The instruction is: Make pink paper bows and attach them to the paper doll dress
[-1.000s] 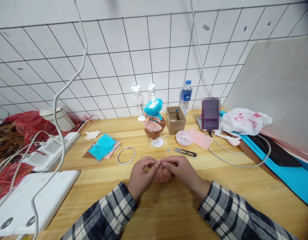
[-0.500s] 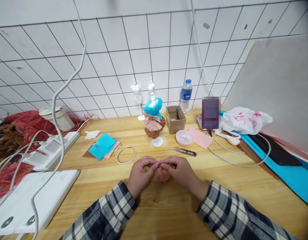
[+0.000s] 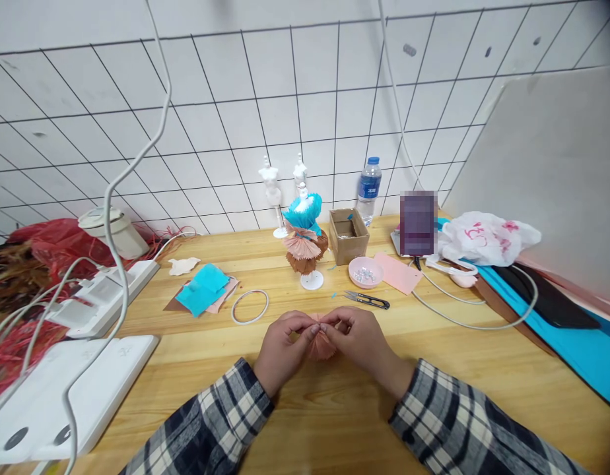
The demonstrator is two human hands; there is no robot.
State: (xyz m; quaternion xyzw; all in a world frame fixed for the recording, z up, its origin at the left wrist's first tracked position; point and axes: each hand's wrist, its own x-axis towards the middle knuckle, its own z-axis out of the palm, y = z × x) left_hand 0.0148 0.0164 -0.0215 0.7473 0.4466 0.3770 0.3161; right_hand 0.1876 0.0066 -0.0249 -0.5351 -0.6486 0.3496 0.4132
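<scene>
Between my hands is a small pleated fan of pink crepe paper (image 3: 323,347), its fluted edge spread toward me. My left hand (image 3: 286,346) pinches the gathered top of the paper from the left. From the right, my right hand (image 3: 357,338) pinches the same part, the thumbs almost meeting. My fingers hide much of the gathered part. Beyond them stands a small white mannequin (image 3: 303,202) dressed in ruffled blue, pink and brown paper. Black thread snips (image 3: 367,300) lie past my right hand, and a white ring (image 3: 249,307) past my left.
A pink bowl of shiny beads (image 3: 365,272), a cardboard box (image 3: 348,237) and a water bottle (image 3: 369,191) stand farther back. Blue paper squares (image 3: 203,290) lie at left, near a power strip (image 3: 111,300). A white cable (image 3: 111,218) hangs down the left side.
My hands stay pinched on the pink paper, with only a slight shift of the left fingers and thumb to the right. Everything else stays put.
</scene>
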